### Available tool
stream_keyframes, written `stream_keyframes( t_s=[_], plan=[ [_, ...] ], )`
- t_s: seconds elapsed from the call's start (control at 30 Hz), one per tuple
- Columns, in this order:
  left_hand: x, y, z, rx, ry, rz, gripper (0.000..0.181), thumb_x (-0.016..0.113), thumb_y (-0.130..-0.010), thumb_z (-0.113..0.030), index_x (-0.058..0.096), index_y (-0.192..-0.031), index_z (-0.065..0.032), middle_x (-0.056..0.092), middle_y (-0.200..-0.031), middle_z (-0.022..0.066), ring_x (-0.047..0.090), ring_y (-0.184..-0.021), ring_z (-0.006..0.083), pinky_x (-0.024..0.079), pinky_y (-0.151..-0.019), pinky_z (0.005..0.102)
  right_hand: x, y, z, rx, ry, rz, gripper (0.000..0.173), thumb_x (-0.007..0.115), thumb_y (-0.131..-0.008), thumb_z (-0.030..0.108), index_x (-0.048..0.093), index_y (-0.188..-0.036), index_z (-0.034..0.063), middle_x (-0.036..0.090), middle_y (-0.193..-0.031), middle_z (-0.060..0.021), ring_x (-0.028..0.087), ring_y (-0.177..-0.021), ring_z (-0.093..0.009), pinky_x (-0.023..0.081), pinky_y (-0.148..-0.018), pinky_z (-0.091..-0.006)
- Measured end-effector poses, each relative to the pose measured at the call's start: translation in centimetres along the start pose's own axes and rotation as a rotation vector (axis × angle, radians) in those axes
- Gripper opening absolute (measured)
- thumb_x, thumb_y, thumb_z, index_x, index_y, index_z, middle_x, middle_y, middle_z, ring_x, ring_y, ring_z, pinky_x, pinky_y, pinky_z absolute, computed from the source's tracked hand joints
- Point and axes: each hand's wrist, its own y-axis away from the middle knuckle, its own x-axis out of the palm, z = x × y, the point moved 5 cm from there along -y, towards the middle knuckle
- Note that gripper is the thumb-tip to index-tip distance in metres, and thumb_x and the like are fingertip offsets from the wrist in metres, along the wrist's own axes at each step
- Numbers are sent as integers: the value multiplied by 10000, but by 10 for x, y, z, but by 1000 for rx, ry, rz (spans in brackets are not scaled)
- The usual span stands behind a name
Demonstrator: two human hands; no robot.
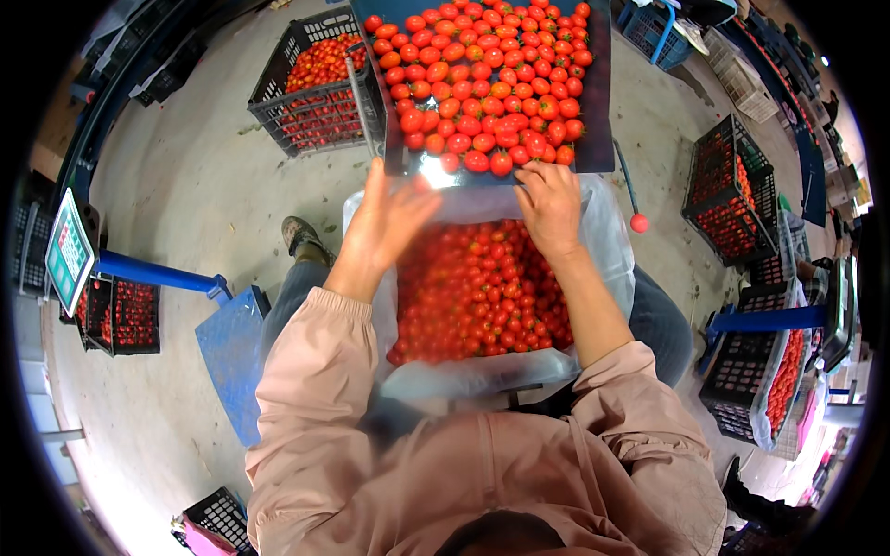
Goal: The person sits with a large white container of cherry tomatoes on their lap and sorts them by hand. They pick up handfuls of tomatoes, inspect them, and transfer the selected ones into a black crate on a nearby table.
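Observation:
Small red tomatoes (pixel 487 125) are spread over a dark sloping tray (pixel 592 149) in front of me. Below its lip stands a container lined with translucent plastic film (pixel 605 222), holding a heap of small tomatoes (pixel 504 299); part of the heap is blurred. My left hand (pixel 396 215) is raised at the tray's left front corner, fingers spread and blurred, with nothing seen in it. At the right of the lip, my right hand (pixel 554 205) has bent fingers against the edge, close to the lowest tomatoes. Its thumb stands apart, and no held tomato shows.
A black crate of tomatoes (pixel 313 115) stands left of the tray, another crate (pixel 730 194) at right. Left of my leg is a blue platform scale (pixel 233 361) with a display (pixel 69 254). A rod with a red knob (pixel 639 222) juts out beside the tray.

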Motion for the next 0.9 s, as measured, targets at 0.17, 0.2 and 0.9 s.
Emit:
stream_keyframes(
  t_s=[0.17, 0.2, 0.9],
  plan=[
    [-8, 5, -4, 38, -339, -59, 717, 523, -813, -687, 423, -1178, -78, 365, -1370, 196, 316, -1299, 363, 309, -1024, 571, -12, 46, 11, 163, -79, 62, 84, 646, -762, 52, 626, -839, 80, 615, -869, -59, 574, -835, -266, 405, -719, -388],
    [-17, 4, -4, 30, -401, -93, 746, 507, -801, -718, 422, -1182, -83, 364, -1381, 190, 291, -1318, 353, 284, -1027, 584, -14, 63, 14, 207, -101, 89, 71, 643, -765, 53, 622, -828, 78, 612, -858, -63, 576, -827, -267, 404, -712, -387],
    [-19, 8, -2, 26, -384, -79, 934, 493, -871, -627, 182, -1411, 69, 389, -1351, 303, 429, -1263, 362, 361, -1040, 420, 1, 193, 78, 316, -314, 1420, 246, 516, -847, 255, 638, -987, 94, 652, -876, -171, 629, -806, -366, 495, -692, -487]
  ],
)
